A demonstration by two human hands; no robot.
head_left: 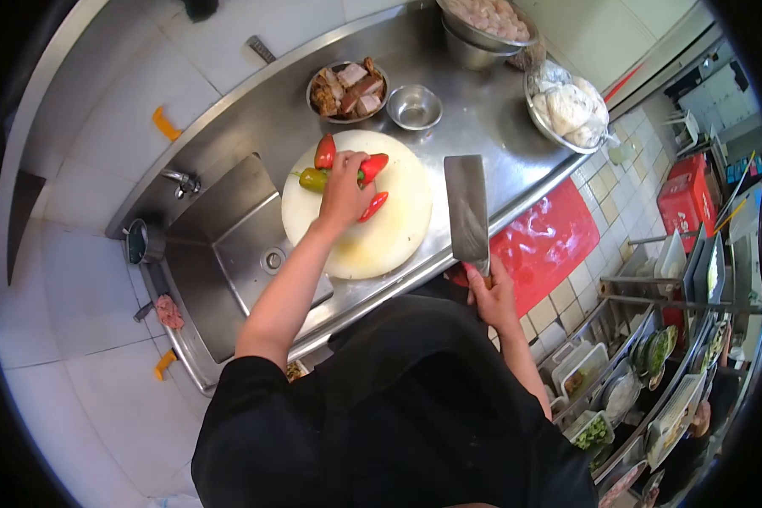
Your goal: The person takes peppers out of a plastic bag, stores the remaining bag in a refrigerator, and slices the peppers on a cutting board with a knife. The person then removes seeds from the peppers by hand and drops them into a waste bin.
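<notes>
On the round white cutting board (389, 241), several peppers lie around my left hand (345, 195), whose fingers are curled over them. One red pepper (325, 151) sticks out beyond the hand, and a green pepper (312, 179) lies to its left. Another red pepper (373, 167) is by the fingertips, and a further red pepper (373, 207) touches the hand's right side. The palm hides parts of them. My right hand (493, 292) is wrapped round the handle of a cleaver (466, 207), its broad blade pointing away from me past the board's right side.
Behind the board stand a bowl of cooked meat chunks (347, 89) and a small metal bowl (415, 107). Farther right are a bowl of pale meat (491, 19) and a bowl of bagged food (567, 108). The sink (237, 254) is at left; a red mat (546, 245) lies at right.
</notes>
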